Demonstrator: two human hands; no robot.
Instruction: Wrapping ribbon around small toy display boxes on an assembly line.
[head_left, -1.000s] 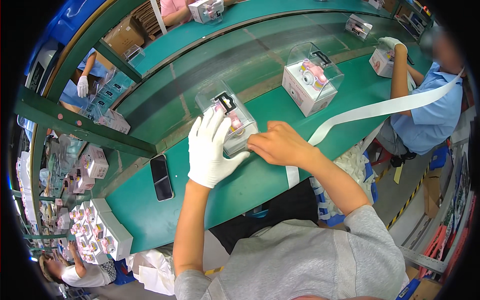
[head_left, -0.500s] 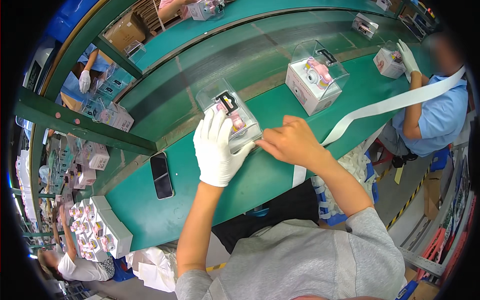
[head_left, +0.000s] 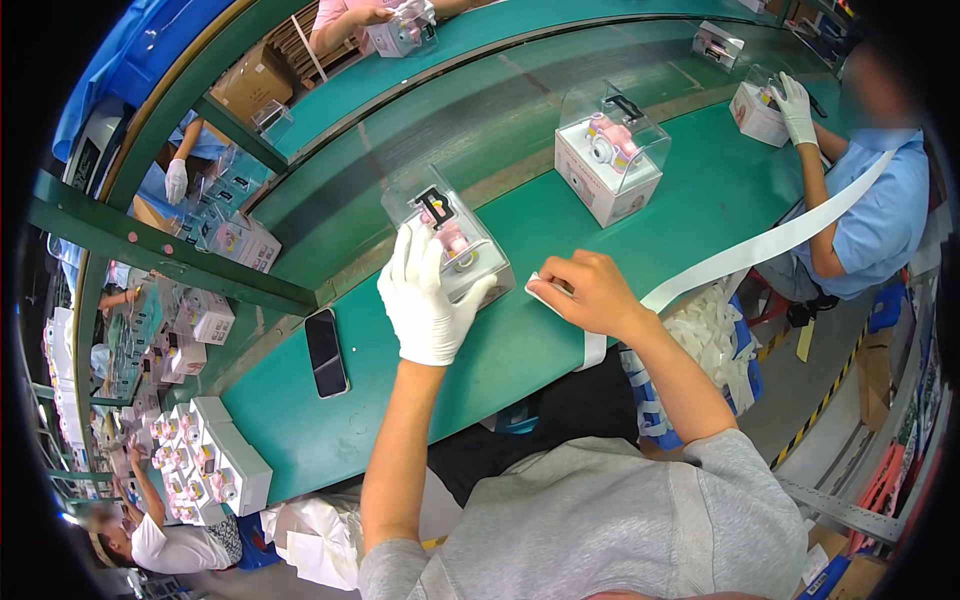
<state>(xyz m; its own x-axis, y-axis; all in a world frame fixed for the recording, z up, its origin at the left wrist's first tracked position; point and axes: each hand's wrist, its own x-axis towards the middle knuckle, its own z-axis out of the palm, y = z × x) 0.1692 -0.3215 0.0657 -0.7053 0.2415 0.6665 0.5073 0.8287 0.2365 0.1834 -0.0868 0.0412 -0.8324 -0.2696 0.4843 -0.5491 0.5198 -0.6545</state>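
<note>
A white box with a clear plastic lid [head_left: 462, 232] stands before me, a pink toy camera and a black piece showing inside. My left hand [head_left: 428, 305], in a white glove, grips its near left corner, fingers over the side and thumb along the front. Just right of that box is my bare right hand [head_left: 590, 292], fingers curled in and pinching a small white strip [head_left: 550, 288]. A long white band [head_left: 740, 247] passes behind my right forearm, and its lower end hangs at the table edge.
Another boxed toy camera [head_left: 610, 150] stands farther right on the green table [head_left: 380, 420]. A phone [head_left: 326, 352] lies left of me. Several white boxes with pink toys [head_left: 205, 460] fill the left end. A co-worker [head_left: 870, 190] handles a box at right. A basket of white scraps [head_left: 690, 360] is below.
My right hand has drawn back slightly from the box's front corner, now with a white strip between its fingers. The left hand stays on the box; the view has shifted slightly.
</note>
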